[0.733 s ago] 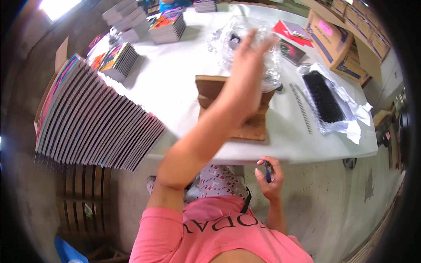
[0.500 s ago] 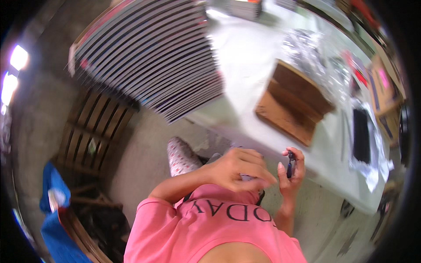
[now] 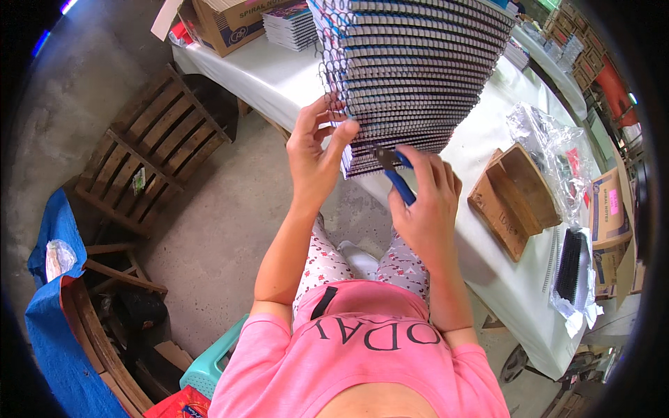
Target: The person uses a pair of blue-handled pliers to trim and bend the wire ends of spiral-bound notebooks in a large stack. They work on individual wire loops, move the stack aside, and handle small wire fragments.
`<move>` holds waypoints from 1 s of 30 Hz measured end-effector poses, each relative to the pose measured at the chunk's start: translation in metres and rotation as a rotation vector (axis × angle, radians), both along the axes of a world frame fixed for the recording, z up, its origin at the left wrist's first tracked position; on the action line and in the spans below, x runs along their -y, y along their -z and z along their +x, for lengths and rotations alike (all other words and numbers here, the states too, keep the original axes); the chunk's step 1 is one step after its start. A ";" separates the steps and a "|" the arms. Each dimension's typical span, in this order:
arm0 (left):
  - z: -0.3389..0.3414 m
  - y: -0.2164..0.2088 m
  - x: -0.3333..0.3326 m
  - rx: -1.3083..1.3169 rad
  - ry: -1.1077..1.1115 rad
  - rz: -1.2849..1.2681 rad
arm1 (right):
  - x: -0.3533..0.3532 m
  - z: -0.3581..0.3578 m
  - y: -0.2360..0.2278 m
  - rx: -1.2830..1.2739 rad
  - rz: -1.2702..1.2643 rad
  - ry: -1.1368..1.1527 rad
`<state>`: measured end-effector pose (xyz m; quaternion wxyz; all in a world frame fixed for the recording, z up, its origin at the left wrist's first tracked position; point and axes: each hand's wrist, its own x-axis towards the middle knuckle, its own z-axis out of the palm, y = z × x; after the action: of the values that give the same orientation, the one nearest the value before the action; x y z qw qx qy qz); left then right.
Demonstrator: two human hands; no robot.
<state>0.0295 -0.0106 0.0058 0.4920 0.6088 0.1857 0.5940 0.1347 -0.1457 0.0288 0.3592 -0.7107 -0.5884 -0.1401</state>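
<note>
A tall stack of spiral notebooks [image 3: 418, 66] stands at the table's near edge, its dark wire coils sticking out along the left side. My left hand [image 3: 313, 150] is at the stack's lower left corner, fingers curled against the coils and thumb on the notebook edge. In my right hand [image 3: 428, 205] is a pair of blue-handled cutting pliers [image 3: 398, 177]. Their dark jaws point up and left, close to the lowest notebooks and a short way from my left thumb. Whether the jaws touch a coil I cannot tell.
On the white-covered table [image 3: 481, 268] stand an angled wooden block [image 3: 512, 209], clear plastic wrap [image 3: 536, 132] and a bundle of black coils [image 3: 571, 268]. Cardboard boxes [image 3: 226, 28] are at the far left and right. A wooden slatted rack [image 3: 150, 153] and a green stool [image 3: 209, 359] are on the left.
My view has turned left, so the stack now sits ahead of me. My left hand has gone from above my lap to the coils. The pliers have moved up beside the stack.
</note>
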 end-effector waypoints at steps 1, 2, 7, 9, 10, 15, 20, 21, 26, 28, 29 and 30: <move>0.003 -0.004 -0.003 0.037 -0.019 -0.038 | -0.006 -0.001 -0.005 0.043 -0.006 0.038; 0.003 -0.003 -0.006 0.051 -0.007 -0.051 | -0.012 -0.003 -0.008 0.044 -0.011 0.052; 0.005 -0.003 -0.009 0.123 0.035 -0.093 | -0.031 -0.004 -0.010 0.078 -0.012 0.128; 0.007 -0.001 -0.010 0.155 0.034 -0.074 | -0.034 -0.006 -0.010 0.103 -0.010 0.162; 0.008 0.000 -0.009 0.173 0.032 -0.066 | -0.035 -0.007 -0.010 0.117 -0.011 0.177; 0.010 0.002 -0.009 0.218 0.038 -0.054 | -0.035 -0.007 -0.013 0.136 -0.012 0.202; 0.011 0.003 -0.010 0.207 0.020 -0.039 | -0.040 -0.008 -0.014 0.120 -0.051 0.196; 0.011 0.002 -0.009 0.202 0.013 -0.036 | -0.040 -0.008 -0.015 0.116 -0.063 0.196; 0.012 0.001 -0.008 0.201 -0.044 0.003 | -0.036 -0.011 -0.016 0.186 -0.046 0.221; 0.011 0.002 -0.009 0.199 -0.045 0.011 | -0.033 -0.009 -0.017 0.224 -0.011 0.222; 0.011 0.002 -0.009 0.194 -0.047 0.013 | -0.032 -0.009 -0.016 0.194 -0.014 0.208; 0.011 0.001 -0.008 0.189 -0.049 0.014 | -0.033 -0.008 -0.015 0.164 -0.017 0.195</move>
<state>0.0405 -0.0024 0.0046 0.4884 0.5488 0.1491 0.6619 0.1269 -0.1130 0.0437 0.2885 -0.7536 -0.5452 -0.2271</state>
